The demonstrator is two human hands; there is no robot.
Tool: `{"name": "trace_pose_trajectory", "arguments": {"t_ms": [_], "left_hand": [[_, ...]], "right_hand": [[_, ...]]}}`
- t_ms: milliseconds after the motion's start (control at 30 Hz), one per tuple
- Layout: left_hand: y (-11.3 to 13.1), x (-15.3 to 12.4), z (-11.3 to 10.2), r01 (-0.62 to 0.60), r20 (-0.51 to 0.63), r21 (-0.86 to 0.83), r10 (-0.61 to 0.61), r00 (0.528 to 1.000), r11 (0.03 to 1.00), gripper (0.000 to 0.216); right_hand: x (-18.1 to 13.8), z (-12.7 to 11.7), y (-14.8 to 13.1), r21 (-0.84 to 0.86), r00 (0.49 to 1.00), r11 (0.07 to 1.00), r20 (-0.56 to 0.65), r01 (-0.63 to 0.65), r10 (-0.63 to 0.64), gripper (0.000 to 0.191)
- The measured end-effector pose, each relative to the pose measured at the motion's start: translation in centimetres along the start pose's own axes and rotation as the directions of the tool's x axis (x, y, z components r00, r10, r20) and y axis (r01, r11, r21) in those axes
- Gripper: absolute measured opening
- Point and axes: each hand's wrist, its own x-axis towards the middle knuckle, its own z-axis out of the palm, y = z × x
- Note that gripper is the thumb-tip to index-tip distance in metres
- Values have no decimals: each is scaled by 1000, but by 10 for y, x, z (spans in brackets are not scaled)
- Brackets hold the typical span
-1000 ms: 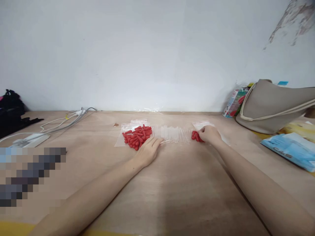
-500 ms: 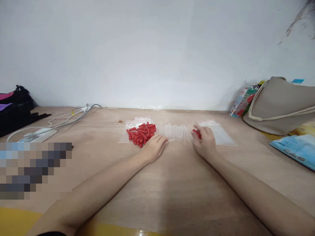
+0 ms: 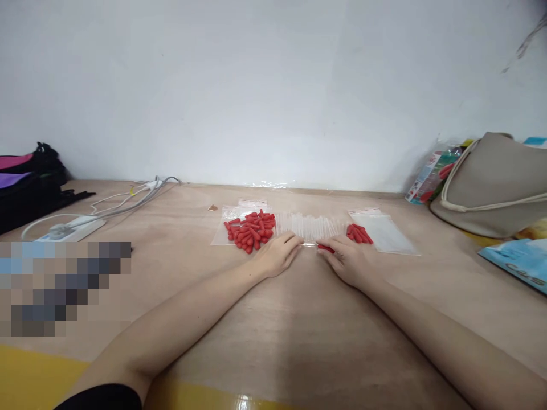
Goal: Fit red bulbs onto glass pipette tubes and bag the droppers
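Observation:
A row of several clear plastic tubes point(image 3: 311, 226) lies on the wooden table point(image 3: 273, 330). Left of it sits a pile of several red caps point(image 3: 251, 229) on a clear bag. A smaller pile of red caps point(image 3: 358, 233) lies at the right, beside a clear zip bag point(image 3: 382, 230). My left hand point(image 3: 277, 255) rests at the near edge of the tubes, fingertips pinching the end of one clear tube. My right hand point(image 3: 345, 259) pinches a single red cap point(image 3: 325, 247) close to that tube's end.
A white power strip with cables point(image 3: 77, 225) lies at the back left, dark bags point(image 3: 29, 182) beyond it. A beige tote bag point(image 3: 496, 185), a snack packet point(image 3: 429, 176) and a blue packet point(image 3: 517, 262) sit at the right. A blurred patch covers the left.
My right hand left the small red pile with one cap and moved left and nearer, toward my left hand. My left hand shifted slightly right along the tubes.

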Motion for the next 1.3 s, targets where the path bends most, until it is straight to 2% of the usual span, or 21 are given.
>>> {"name": "trace_pose_trajectory", "arguments": {"t_ms": [200,533,733,1033,1300], "left_hand": [[-2,2,2,-22,-13,-2,22,1000,1000,23],[-5,1,2,-49,-16,-7,49,999,999,25],[-6,0,3,-48,-51,-25,46,998,999,25],[-7,0,3,-32,-40,-61,30,999,998,24],[-8,-1,5,-49,-66,-14,48,997,999,25]], "right_hand": [[5,3,-3,123,1000,992,31,-4,0,20],[6,4,0,200,999,979,33,-41,35,19],[6,2,-1,177,996,980,23,-91,88,15],[6,1,-2,179,998,983,57,-42,33,15],[6,1,-4,163,996,984,54,-73,65,14]]}}
